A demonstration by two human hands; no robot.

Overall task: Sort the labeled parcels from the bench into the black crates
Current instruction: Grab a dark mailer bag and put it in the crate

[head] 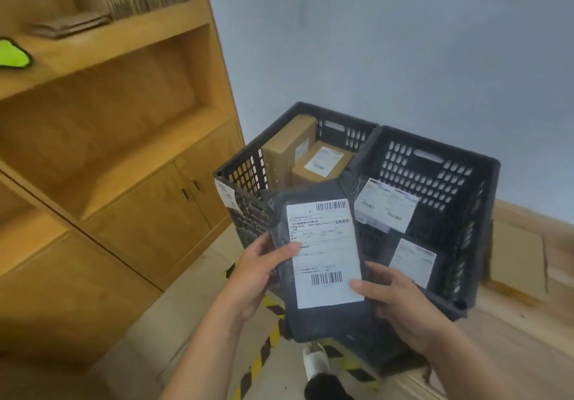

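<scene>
1. Closest in, a white shoe [316,362] stands by the yellow-and-black floor tape [264,353]. The feet look near enough to the crates that a reach, not a step, should do.
2. Both hands hold one dark poly mailer [329,322] up in front of the crates. The left hand [257,272] grips its left edge and the right hand [400,306] its lower right edge, fingers curled behind. Each thumb lies on the front, at the margin of the shipping label [326,253].
3. The step in hand seems to be reading that label to choose a crate. Keeping the thumbs off the print and barcodes and the bag flat to the eyes would help. The text is too blurred here to read.
4. Just beyond the mailer, the right crate [435,163] already holds dark labeled bags [413,260]. The left crate [248,176] holds cardboard boxes [289,148]. If sorting goes by kind, the right crate looks likelier, but the label should decide.
5. For the drop, I would lower the mailer over the rim label-up and lay it flat on the others, then let go with both hands. A toss could send it sliding or flip it over.
6. Farther off are wooden shelving [124,120] on the left, flat cardboard [515,253] beside the right crate, and a pale wall [403,42].
</scene>
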